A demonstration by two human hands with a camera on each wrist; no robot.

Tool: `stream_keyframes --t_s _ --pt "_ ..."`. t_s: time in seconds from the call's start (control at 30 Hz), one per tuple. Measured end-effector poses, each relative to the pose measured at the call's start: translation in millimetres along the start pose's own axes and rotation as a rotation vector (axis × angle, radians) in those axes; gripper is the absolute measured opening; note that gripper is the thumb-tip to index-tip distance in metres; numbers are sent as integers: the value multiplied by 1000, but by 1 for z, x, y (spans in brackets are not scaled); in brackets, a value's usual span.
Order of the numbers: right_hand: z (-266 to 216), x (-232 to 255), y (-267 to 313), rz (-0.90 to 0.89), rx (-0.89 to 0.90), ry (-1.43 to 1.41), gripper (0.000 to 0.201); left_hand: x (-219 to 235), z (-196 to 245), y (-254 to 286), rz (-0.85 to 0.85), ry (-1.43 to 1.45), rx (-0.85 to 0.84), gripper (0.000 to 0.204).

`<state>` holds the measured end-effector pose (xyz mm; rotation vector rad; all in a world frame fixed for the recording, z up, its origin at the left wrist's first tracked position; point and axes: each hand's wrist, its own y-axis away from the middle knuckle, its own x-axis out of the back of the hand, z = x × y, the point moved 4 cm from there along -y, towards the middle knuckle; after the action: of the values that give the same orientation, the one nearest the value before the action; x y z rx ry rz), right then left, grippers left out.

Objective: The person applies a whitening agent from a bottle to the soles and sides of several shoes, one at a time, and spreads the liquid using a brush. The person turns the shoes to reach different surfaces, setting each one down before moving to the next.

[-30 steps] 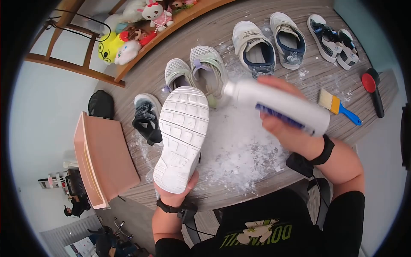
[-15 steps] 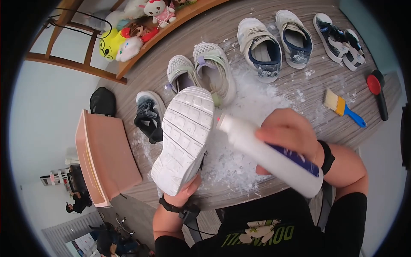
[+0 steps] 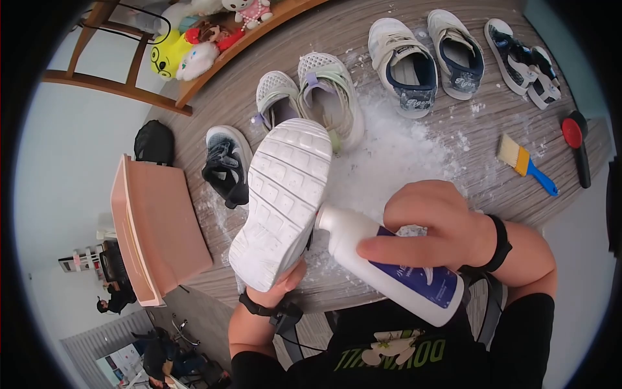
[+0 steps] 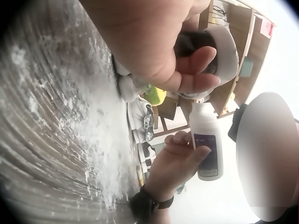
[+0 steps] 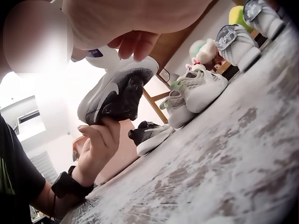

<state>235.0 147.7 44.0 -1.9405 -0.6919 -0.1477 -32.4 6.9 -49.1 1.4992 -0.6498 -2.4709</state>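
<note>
The left hand grips the heel of a black sneaker, fingers curled round it, holding it up with its white sole facing the camera. The right hand wraps round a white bottle with a blue label, tipped sideways so that its nozzle touches the right edge of the sole. The sole looks clean and bare of foam, so the cleaning of this shoe seems to be only starting, with product yet to be spread and brushed. Under and beyond both hands, white foamy residue covers the wooden surface. Just beyond the left hand lies the matching black sneaker. Farther out stand a pale mesh pair, a white-and-navy pair and a pair of dark sandals. Well to the right of the right hand lie a blue-handled paintbrush and a black-and-red brush. A pink box sits left of the left hand; plush toys rest on a shelf beyond. Nothing blocks the hands.
</note>
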Motion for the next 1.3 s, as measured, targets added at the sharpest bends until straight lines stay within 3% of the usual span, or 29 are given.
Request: stream_keyframes --t_s 0.73,0.83,0.97,1.07,1.17,1.23,1.3 --pt "-9 -16 7 -113 24 -12 48 -40 7 5 123 -1480 -246 52" --pt "-10 -16 7 -97 55 -4 48 -45 5 2 33 -1379 -289 61" --pt "-14 -17 6 -87 82 -11 48 -60 8 6 -246 -1980 -642 60" --pt "-14 -17 6 -107 73 -18 48 -53 6 3 -247 -1884 -575 60" --pt "-16 -14 4 -109 95 -43 47 -34 5 2 -101 -1273 -292 60" --pt "-17 -10 3 -124 98 -68 44 -21 6 2 -50 -904 -192 60" --pt "-18 -3 3 -159 85 -103 39 -9 7 2 -37 -712 -157 61"
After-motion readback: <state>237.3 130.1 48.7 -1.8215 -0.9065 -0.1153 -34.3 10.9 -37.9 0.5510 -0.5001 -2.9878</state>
